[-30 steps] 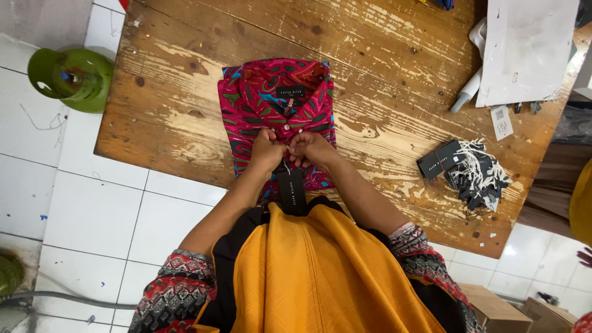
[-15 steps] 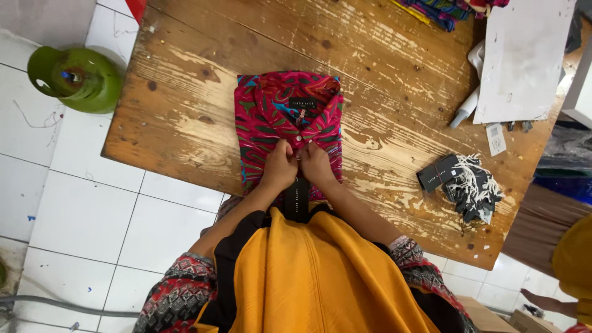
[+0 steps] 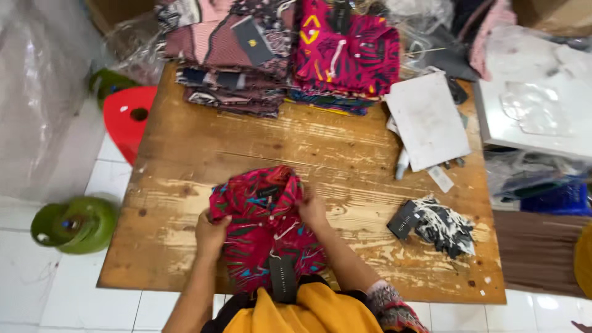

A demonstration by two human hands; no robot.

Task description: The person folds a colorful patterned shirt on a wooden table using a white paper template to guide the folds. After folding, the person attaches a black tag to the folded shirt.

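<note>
Red patterned shirt point(image 3: 265, 228) between left hand point(image 3: 211, 233), right hand point(image 3: 311, 209) grip.

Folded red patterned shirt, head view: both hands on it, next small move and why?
Probably lift it off the wooden table toward the stacks at the far edge. The left hand and right hand grip opposite sides of the folded red patterned shirt, its top edge already raised, tag hanging, and the pile of folded shirts in similar fabric sits beyond.

Hands off the placket: left hand point(image 3: 211, 233) now grips the folded red shirt point(image 3: 266, 228) at its left edge, right hand point(image 3: 311, 209) at its right, collar end lifting.
</note>
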